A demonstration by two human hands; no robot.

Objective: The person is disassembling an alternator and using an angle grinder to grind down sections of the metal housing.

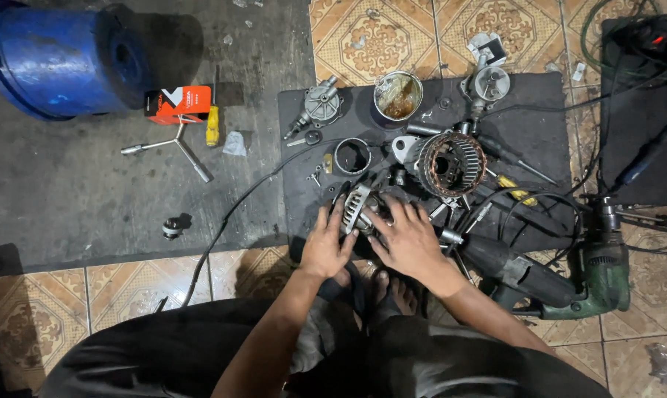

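- Where the head view looks down at the floor, the left hand [327,245] and right hand [409,243] both clasp a ribbed grey metal housing [359,204] on the dark rubber mat [539,118], fingers spread over it.
- Palms hide most of the housing; its lower half cannot be made out.
- Just beyond lies a round copper-wound stator [449,163].
- At right, a green electric drill [602,273] sits partly tangled in black cables.
- Bare toes show between the forearms.

package: orange-black-white box [177,104] | place: dark floor, beside my blue drum [61,59], touching yellow screwdriver [212,126]
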